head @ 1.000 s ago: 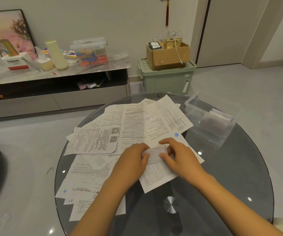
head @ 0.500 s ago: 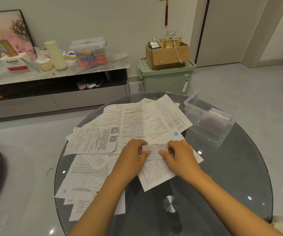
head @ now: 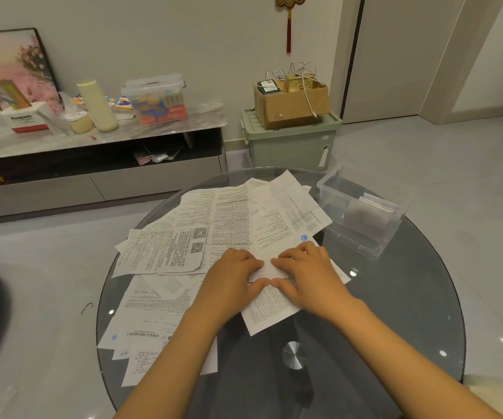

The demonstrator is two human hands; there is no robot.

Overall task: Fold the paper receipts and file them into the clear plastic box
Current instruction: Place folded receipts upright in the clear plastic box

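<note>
A: hands?
B: left hand (head: pixel 232 275) and right hand (head: pixel 306 272) both curled on one folded receipt (head: pixel 266 271), thumbs under its near edge. Fingertips meet mid-strip, most of it covered.
A: box?
B: clear plastic box (head: pixel 331 189) at right on the glass table (head: pixel 395 313), well apart from hands. Folded slips inside, count unreadable through the wall.
A: rest?
B: loose receipts (head: pixel 214 216) overlapping, print illegible.
</note>
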